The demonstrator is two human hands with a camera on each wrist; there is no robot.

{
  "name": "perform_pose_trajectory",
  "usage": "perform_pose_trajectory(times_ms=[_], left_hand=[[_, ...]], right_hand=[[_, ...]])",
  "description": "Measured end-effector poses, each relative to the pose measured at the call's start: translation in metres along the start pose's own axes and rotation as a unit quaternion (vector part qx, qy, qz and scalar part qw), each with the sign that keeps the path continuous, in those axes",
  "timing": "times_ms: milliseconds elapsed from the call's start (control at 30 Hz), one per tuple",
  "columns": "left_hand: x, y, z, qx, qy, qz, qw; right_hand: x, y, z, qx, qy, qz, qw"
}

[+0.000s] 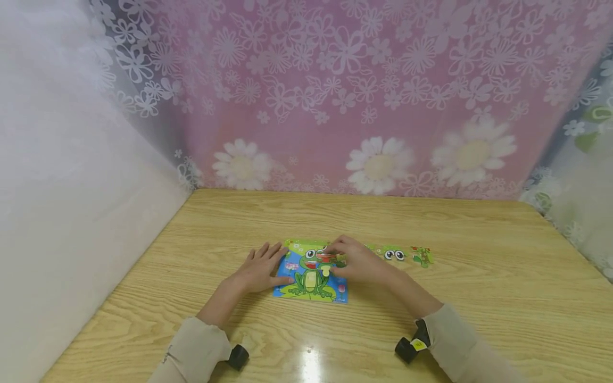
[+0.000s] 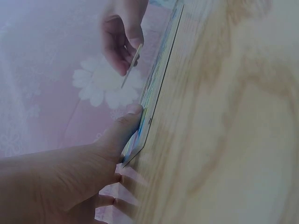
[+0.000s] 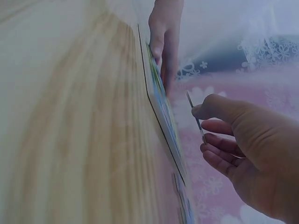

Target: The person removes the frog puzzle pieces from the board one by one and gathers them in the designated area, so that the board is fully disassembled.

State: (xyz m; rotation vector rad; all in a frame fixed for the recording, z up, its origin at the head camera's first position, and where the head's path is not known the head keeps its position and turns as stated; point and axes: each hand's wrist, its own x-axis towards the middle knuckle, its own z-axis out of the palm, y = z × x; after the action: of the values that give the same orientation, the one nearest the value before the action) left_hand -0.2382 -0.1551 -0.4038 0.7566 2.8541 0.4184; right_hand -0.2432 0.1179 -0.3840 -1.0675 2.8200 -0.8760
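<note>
A frog picture puzzle board lies flat on the table, showing a green frog on a blue ground. My left hand rests at its left edge with fingers spread and fairly straight; the thumb lies on the board's top face. Between thumb and fingers, my right hand pinches a thin puzzle piece with a red mouth on green. Both wrist views show this piece tilted and raised above the board. From the head view it overlaps the right side of the frog's face.
Loose puzzle pieces lie right of the board, among them one with two frog eyes and a green one with red spots. The wooden table meets a pink flowered curtain at the back.
</note>
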Motion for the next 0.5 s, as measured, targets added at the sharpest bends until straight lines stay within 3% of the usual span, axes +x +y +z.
perform_pose_trajectory(times_ms=[500], left_hand=[[0.000,0.000,0.001,-0.007,-0.001,-0.002,1.0000]], right_hand=[[-0.040,0.035,-0.028,-0.003,0.033,-0.037,0.9988]])
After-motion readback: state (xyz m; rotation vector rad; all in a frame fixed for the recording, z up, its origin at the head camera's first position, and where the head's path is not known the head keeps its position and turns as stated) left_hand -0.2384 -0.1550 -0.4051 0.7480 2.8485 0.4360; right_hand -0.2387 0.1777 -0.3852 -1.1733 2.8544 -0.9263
